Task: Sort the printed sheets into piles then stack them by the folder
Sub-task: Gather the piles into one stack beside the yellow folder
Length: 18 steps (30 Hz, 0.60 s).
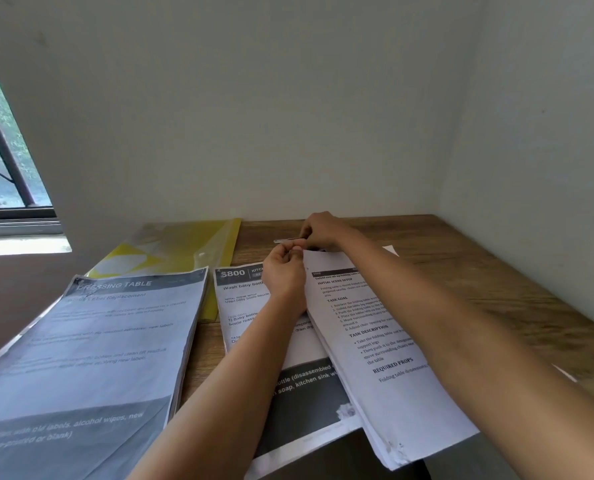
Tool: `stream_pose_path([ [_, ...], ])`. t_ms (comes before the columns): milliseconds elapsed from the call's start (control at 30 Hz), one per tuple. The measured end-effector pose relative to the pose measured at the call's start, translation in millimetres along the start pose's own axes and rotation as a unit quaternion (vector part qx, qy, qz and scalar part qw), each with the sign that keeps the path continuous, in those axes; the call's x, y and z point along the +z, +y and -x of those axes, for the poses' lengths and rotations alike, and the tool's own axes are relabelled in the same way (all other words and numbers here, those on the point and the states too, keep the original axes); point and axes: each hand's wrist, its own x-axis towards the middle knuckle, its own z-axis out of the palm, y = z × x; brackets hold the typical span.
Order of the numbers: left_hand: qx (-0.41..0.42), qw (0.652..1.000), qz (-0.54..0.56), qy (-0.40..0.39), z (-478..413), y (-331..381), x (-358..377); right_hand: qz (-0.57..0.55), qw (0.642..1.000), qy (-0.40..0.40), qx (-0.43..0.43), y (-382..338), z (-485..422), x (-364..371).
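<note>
The left hand (283,271) is pinching the far corner of the slanted pile (375,341) to steady it. The right hand (319,232) is gripping a thin silver strip (285,240) there, probably a fastener that needs freeing before sorting. The yellow folder (184,251) is lying along the far edge of the counter (461,271), partly under the thick pile (115,341) at the left edge.

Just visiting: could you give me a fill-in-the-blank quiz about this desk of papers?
The folder at the back is ____. The leftmost pile is headed DRESSING ____. The middle pile shows the number ____. The left hand pinches the rightmost pile, which lists REQUIRED ____; the right hand pinches a silvery strip.
Missing: yellow; TABLE; 800; PROPS.
</note>
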Motion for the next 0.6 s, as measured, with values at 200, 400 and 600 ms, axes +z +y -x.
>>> stream_pose_path([
  [200,-0.018,1.0,0.017,-0.007,1.2,1.4,0.7,-0.309,0.942,0.112,0.071,15.3,15.8,-25.7],
  [400,-0.01,1.0,0.027,-0.008,2.7,3.9,0.2,-0.62,0.78,0.076,0.029,12.0,56.9,-38.9],
  [600,0.013,0.999,0.047,-0.02,3.7,4.0,2.2,-0.471,0.881,0.046,-0.014,24.7,70.9,-17.8],
])
